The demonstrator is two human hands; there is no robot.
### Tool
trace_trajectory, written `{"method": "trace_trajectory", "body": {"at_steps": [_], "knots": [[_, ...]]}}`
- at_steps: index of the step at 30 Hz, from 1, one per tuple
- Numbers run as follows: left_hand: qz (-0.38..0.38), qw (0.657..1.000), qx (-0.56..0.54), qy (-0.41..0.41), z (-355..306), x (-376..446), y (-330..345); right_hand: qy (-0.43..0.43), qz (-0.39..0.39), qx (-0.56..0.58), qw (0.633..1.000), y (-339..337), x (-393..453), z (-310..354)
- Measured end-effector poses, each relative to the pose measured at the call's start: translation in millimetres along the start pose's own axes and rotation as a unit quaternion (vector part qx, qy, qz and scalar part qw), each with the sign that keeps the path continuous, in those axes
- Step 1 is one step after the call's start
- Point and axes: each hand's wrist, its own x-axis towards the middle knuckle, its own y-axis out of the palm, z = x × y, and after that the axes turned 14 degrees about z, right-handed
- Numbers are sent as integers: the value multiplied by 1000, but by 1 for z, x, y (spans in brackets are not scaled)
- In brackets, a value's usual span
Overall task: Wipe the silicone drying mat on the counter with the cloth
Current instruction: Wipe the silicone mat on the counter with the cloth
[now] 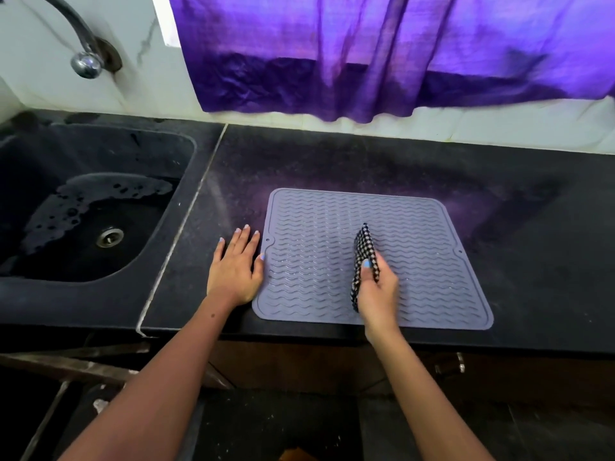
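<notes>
A grey-blue silicone drying mat [416,247] with wavy ridges lies flat on the black counter [332,161], near its front edge. My right hand [377,291] grips a folded black-and-white checked cloth [364,247] over the middle of the mat, thumb on top of the cloth. My left hand [236,267] lies flat on the counter with straight fingers, its thumb touching the mat's left edge.
A black sink [83,207] with a metal drain and patches of foam sits to the left. A tap [85,61] comes out of the wall above it. A purple curtain [382,54] hangs over the back of the counter.
</notes>
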Motion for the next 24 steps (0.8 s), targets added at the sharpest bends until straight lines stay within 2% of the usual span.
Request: {"method": "trace_trajectory", "body": {"at_steps": [2, 3, 5, 7, 9, 13, 15, 17, 19, 20, 21, 22, 24], "knots": [[-3, 1000, 3, 2, 0, 0, 0, -60, 2, -119, 991, 9, -6, 6], [-1, 1000, 5, 1, 0, 0, 0, -90, 39, -179, 979, 14, -8, 6], [1, 1000, 5, 1, 0, 0, -1, -120, 116, -316, 934, 26, -12, -2], [3, 1000, 9, 0, -1, 0, -1, -136, 151, -434, 877, 36, -16, -17], [3, 1000, 12, -2, -1, 0, -1, -158, 144, -478, 852, 42, -19, -29], [2, 1000, 16, -2, -3, 0, -1, -189, 129, -485, 844, 41, -13, -37], [8, 1000, 19, -6, -3, -1, -2, -201, 155, -460, 851, 36, -9, -32], [13, 1000, 20, -9, -4, -1, -2, -142, 198, -364, 899, 27, -1, -24], [16, 1000, 18, -8, -4, -1, -3, -34, 194, -122, 973, 21, 9, -8], [17, 1000, 17, -8, -3, -1, -3, 2, 156, 0, 988, 21, 13, -1], [18, 1000, 17, -8, -3, -1, -3, 30, 108, 73, 991, 24, 15, 7], [17, 1000, 15, -7, -3, -1, -3, 35, 72, 54, 995, 30, 14, 13], [11, 1000, 7, -5, -3, -2, -3, -28, 56, -81, 995, 47, 4, 21]]}}
